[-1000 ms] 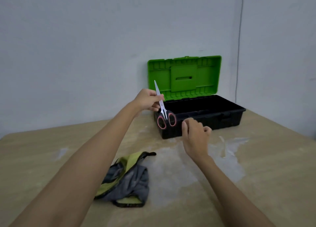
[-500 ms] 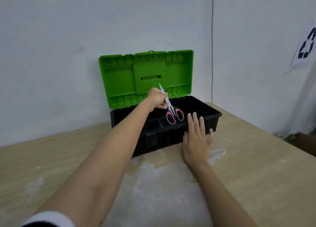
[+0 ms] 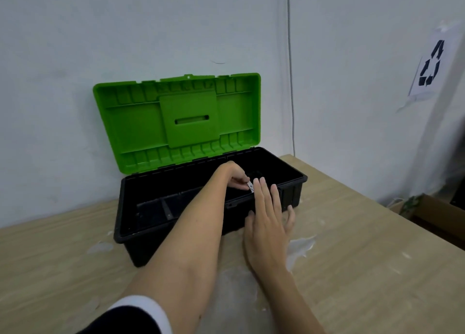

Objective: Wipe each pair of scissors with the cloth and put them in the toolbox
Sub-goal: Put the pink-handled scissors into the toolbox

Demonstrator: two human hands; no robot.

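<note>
The black toolbox point(image 3: 130, 207) stands open against the wall, its green lid point(image 3: 176, 117) raised. My left hand point(image 3: 232, 176) reaches down inside the box on the right side and pinches the scissors point(image 3: 250, 185) by the blade; only a small silver bit shows, and the handles are hidden behind my right hand. My right hand point(image 3: 268, 223) lies flat with straight fingers against the box's front wall, fingertips at the rim. The cloth is out of view.
The wooden table point(image 3: 364, 258) carries pale smears in front of the box. A thin cable point(image 3: 290, 69) runs down the wall behind. A recycling sign point(image 3: 431, 66) hangs at the right, and a cardboard box point(image 3: 432, 212) sits on the floor past the table edge.
My left hand has lowered the scissors from above the rim down into the box. The right hand stays against the front wall. The view has come closer.
</note>
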